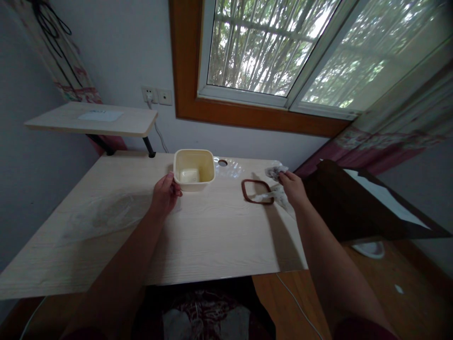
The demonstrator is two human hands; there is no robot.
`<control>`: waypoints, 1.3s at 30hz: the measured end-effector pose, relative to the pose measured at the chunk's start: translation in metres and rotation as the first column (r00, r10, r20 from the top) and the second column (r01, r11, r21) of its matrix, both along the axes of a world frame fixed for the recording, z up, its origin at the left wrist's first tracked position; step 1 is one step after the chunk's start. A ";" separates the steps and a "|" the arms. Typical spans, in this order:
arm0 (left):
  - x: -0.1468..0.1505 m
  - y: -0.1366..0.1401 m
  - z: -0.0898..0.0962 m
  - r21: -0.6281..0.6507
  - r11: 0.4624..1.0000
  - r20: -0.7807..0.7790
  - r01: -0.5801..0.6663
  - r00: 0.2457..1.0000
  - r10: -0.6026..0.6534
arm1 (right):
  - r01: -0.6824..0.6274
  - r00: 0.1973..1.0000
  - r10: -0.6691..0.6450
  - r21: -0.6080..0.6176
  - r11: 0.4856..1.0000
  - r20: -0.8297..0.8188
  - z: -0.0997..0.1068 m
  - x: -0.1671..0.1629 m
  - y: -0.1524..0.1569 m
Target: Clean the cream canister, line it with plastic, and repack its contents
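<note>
My left hand (165, 192) grips the near left corner of a cream-coloured square plastic bin (194, 187), whose open top faces me. Nothing shows inside the bin. Over at the right end of the desk, my right hand (292, 186) is closed on a crumpled clear plastic bag (276, 171). A reddish-brown rounded-square ring (244, 191) lies on the desktop just left of that hand. More thin clear plastic (280, 195) hangs below my right hand and lies across the ring's right side.
A flat clear plastic sheet (106, 215) lies on the desk (219, 236) at left. Behind it stands a raised shelf (63, 118) bearing a paper (101, 115). Clear bubbly plastic (231, 168) lies beside the cable hole (222, 163). A dark brown surface (329, 203) adjoins the right side.
</note>
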State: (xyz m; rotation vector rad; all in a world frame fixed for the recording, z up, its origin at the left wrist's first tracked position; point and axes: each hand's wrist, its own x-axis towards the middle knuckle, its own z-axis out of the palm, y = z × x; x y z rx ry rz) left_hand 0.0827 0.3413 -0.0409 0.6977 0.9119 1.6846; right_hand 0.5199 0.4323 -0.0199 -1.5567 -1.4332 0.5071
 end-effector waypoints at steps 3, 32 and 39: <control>-0.002 -0.001 0.003 0.005 1.000 0.056 0.031 0.998 -0.031 | 0.085 0.951 -0.066 -0.050 0.995 0.303 -0.002 0.004 0.009; -0.023 0.009 0.023 -0.176 0.956 0.229 0.234 0.954 -0.192 | 0.103 0.375 0.240 -0.298 0.949 0.895 0.002 0.005 0.017; -0.026 0.010 0.028 -0.260 0.924 0.244 0.280 0.945 -0.217 | -0.101 0.517 0.093 -0.047 0.994 0.851 0.000 -0.020 -0.004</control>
